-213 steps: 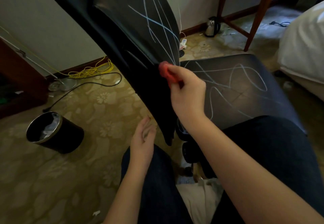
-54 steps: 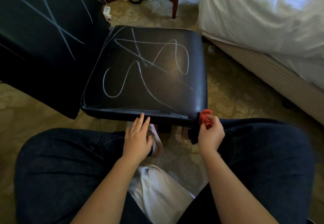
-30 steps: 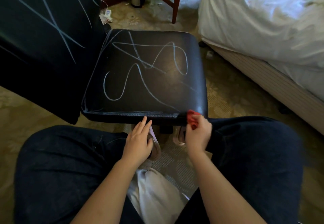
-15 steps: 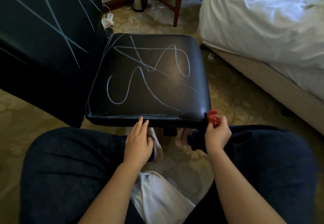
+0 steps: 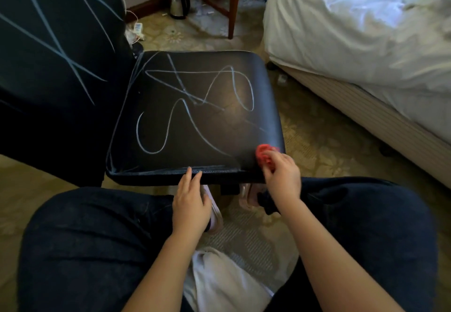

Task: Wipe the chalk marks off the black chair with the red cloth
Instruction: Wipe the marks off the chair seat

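Now, your red cloth (image 5: 264,156) is a soft, light wad. It will flatten and slide unless kept bunched, so pinch it from behind with fingertips and thumb, as your right hand (image 5: 283,177) does, curled round it. It presses on the seat (image 5: 219,126) of the black chair (image 5: 73,116), at the seat's lower right corner. The seat looks smooth and padded, likely to give under pressure. Your left hand (image 5: 191,204) holds nothing: fingers straight, tips touching the seat's front edge. Half a second ago the cloth sat off the corner's side; now it is up on the top face. The chalk marks (image 5: 170,116) on seat and backrest (image 5: 56,43) look unchanged — mostly unwiped.
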